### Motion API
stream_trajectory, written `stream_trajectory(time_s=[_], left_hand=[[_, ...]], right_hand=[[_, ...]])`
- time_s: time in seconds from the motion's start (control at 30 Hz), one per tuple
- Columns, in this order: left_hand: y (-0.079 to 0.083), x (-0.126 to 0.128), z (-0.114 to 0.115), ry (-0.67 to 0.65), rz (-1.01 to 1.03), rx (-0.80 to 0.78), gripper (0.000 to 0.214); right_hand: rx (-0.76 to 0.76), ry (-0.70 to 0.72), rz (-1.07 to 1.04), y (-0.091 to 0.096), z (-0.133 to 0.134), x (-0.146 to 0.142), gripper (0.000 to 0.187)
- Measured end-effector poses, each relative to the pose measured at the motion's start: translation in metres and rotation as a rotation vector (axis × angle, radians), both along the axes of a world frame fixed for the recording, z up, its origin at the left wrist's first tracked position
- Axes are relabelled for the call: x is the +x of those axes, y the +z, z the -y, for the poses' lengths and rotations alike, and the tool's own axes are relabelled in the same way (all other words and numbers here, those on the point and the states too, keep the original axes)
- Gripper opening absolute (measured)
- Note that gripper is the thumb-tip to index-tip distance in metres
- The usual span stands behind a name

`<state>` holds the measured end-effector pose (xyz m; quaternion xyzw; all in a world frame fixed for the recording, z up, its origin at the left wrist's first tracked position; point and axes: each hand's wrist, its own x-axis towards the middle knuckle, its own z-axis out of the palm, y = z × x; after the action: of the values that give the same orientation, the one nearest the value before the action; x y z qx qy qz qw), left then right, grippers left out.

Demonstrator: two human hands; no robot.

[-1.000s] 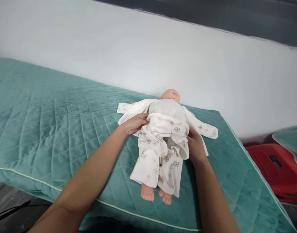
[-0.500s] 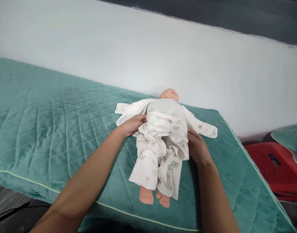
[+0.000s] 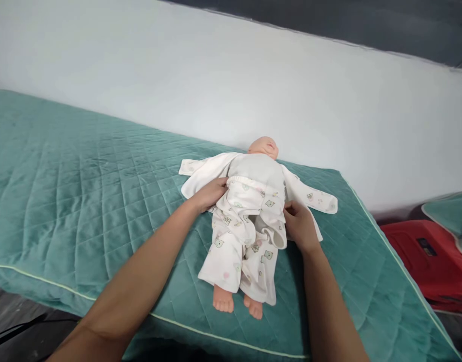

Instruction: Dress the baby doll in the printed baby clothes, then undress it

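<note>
Doll: a baby doll (image 3: 256, 168) lies on its back near the centre of the frame, head toward the wall (image 3: 196, 90), bare feet (image 3: 223, 300) toward the lower edge.
Trousers: the white printed trousers (image 3: 231, 246) are on both legs; the gathered waistband (image 3: 248, 182) crosses the belly, and the cloth is bunched around the thighs.
Left hand: the left hand (image 3: 211, 195), left of the doll's waist, grasps the waistband at its side.
Right hand: the right hand (image 3: 300, 225), right of the doll's hip, pinches the trousers' side edge; its fingertips are partly hidden, so I cannot tell how much cloth they hold.
Jacket: a white long-sleeved jacket (image 3: 211, 171) is spread open on both sides of the grey torso, its sleeves pointing outward.
Bed: a teal quilted cover (image 3: 102, 176) lies beneath everything, with pale yellow piping along its edge.
Right edge of frame: a red plastic object (image 3: 427, 264), partly under a teal cloth (image 3: 451, 213).
</note>
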<state>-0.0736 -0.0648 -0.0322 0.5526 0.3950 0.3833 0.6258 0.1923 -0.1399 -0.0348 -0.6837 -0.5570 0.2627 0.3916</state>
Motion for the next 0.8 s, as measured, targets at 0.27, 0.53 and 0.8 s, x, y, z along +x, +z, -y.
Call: stream_trajectory(time_s=[0.27, 0.53, 0.8], left_hand=[[-0.009, 0.009, -0.006, 0.088, -0.032, -0.059, 0.03], [-0.001, 0.005, -0.028, -0.039, -0.248, -0.122, 0.021], [0.009, 0.0, -0.031, -0.15, -0.252, -0.122, 0.018]], right_hand=[[0.03, -0.261, 0.293, 0.006, -0.008, -0.011, 0.008], [-0.054, -0.088, 0.137, 0.005, -0.018, -0.005, 0.024], [-0.256, 0.132, 0.152, 0.025, -0.045, 0.007, 0.012]])
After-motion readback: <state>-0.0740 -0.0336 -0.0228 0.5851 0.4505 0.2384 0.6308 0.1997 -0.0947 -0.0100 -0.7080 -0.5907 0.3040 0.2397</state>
